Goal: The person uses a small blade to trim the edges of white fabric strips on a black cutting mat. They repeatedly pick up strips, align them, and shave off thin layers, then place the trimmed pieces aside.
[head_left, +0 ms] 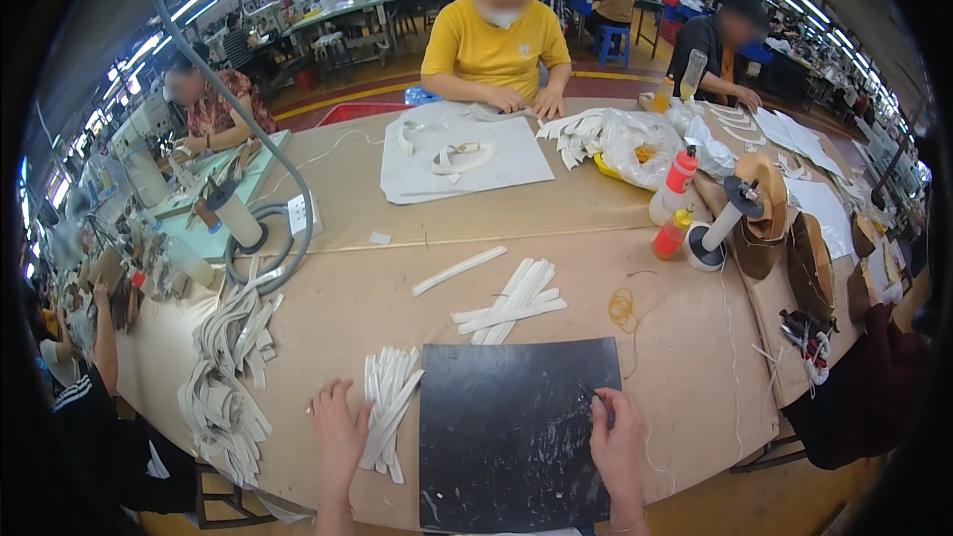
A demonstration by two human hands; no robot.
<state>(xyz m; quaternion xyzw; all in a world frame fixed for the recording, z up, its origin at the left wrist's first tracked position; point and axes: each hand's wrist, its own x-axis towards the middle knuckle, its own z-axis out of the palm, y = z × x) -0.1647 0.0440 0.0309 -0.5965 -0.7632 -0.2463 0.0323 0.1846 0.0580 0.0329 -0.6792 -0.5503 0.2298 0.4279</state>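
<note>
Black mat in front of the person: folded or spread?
Spread: the black mat lies as one flat sheet on the table, both far corners showing, no fold.

There is passing room right of the black board (514, 437); white strips (388, 407) block left.

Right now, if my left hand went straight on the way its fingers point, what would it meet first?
Nothing close, it seems: ahead of the left hand, the way looks free over the brown tabletop, passing between the grey hose and small white scrap. Hand height is unclear.
</note>
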